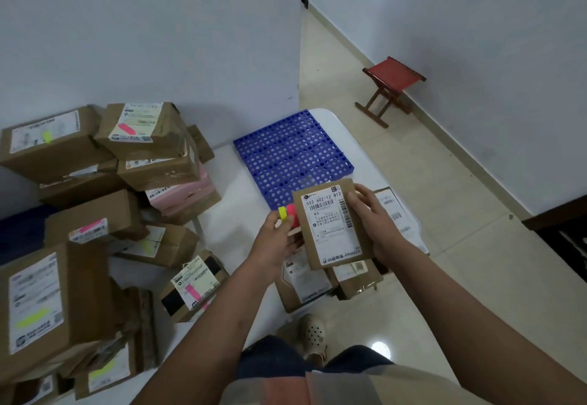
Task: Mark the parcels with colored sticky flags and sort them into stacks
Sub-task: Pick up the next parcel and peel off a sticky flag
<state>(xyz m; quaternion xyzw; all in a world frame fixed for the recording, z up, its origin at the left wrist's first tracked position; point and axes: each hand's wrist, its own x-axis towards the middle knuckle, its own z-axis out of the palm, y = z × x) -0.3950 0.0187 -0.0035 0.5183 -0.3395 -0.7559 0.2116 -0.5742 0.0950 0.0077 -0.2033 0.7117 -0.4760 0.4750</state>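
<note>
The parcel (330,225) in hand is a thin, flat brown cardboard packet with a big white shipping label covering most of its face, printed with barcodes and the number 502 602-12 812; no coloured flag shows on it yet. It sits in the air just in front of the blue perforated mat (292,157), label up and tilted toward the person, likely so the print can be read before a colour is picked. The right hand (378,223) grips it by its right edge, thumb curled over the top face and fingers underneath. The left hand (279,236), just in front of the mat's near-left corner, pinches the sticky flags (287,214), a yellow roll and a pink one held side by side right against the parcel's left edge, probably so a strip can be pulled straight onto the label. In front of the mat, under the held parcel, a few more unmarked parcels (305,280) lie on the white table (232,214). Well to the left of the mat, marked boxes (95,223) are heaped in stacks, some showing pink strips, others yellow, which suggests sorting by colour is well along. Right of the mat, a small red stool (392,79) stands on the tiled floor by the wall.
</note>
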